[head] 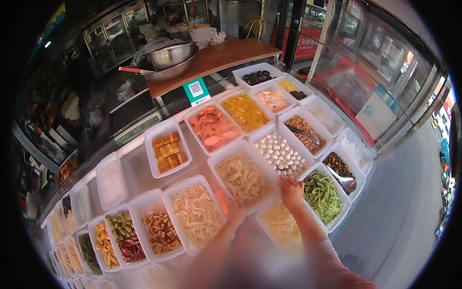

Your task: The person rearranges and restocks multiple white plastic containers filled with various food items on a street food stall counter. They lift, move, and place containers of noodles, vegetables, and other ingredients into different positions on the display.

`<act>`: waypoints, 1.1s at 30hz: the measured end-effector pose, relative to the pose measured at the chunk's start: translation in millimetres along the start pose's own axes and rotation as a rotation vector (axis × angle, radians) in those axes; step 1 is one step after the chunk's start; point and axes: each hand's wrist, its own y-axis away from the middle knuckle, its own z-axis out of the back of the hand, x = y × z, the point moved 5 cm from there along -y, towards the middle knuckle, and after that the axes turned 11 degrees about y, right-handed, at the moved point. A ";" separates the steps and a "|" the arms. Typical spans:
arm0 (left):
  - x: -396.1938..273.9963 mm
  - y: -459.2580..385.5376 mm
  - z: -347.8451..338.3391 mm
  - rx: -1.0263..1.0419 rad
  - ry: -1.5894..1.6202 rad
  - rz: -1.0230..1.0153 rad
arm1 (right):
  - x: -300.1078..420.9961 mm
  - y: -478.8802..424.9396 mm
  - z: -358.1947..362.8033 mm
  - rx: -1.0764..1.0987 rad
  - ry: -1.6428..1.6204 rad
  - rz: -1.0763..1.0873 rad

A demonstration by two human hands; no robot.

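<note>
A white plastic tub of pale, thick-cut strips (243,178) is between my two hands. My left hand (231,207), blurred, is at the tub's lower left side, its fingers partly hidden. My right hand (291,191) grips the right rim, fingers bent over the edge. Right behind the tub are peeled quail eggs (278,153) with a metal spoon standing in them. Shredded cucumber (323,197) fills the tub to the right of my right hand. Below, between my forearms, a tub of pale yellow shreds (281,222) is partly covered. Wide pale noodles (198,211) lie left of my left hand.
Farther back are tubs of sliced sausage (214,128), yellow jelly-like strips (245,112) and peanuts (303,133) with a spoon. Tofu-like rolls (169,151) stand left. A ladle (344,180) leans in a dark mixed dish. Steel bowls (171,57) rest on a wooden counter (223,59).
</note>
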 end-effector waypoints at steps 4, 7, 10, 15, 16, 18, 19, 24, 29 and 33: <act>-2.5 -4.2 1.8 0.027 -0.014 0.026 | -8.9 -5.5 -4.3 0.051 -0.052 -0.029; -0.3 -8.6 -0.2 0.066 -0.064 0.108 | -11.2 -9.1 -9.1 0.067 -0.037 -0.022; -3.4 -16.8 2.7 0.050 -0.375 0.126 | -13.7 0.3 -17.7 0.133 -0.054 -0.069; -38.3 -83.1 55.8 -0.183 -0.027 -0.217 | -1.5 39.5 -23.4 0.084 -0.153 0.177; -47.9 -108.9 68.9 -0.252 0.013 -0.274 | -1.3 43.7 -24.9 0.057 -0.183 0.155; -51.1 -159.9 89.0 -0.283 0.068 -0.164 | -1.5 47.9 -25.9 0.021 -0.213 0.137; -51.0 -184.7 97.5 -0.328 0.057 -0.098 | -0.6 48.4 -25.9 0.015 -0.214 0.141; -30.5 -254.0 116.9 -0.362 -0.148 0.167 | 3.6 44.3 -18.3 0.058 -0.288 0.136; -11.4 -260.7 133.8 -0.279 -0.196 0.012 | 7.2 42.4 -8.9 0.072 -0.219 0.155; -10.6 -251.5 148.2 -0.204 -0.110 0.025 | 10.1 38.6 -4.7 0.099 -0.181 0.190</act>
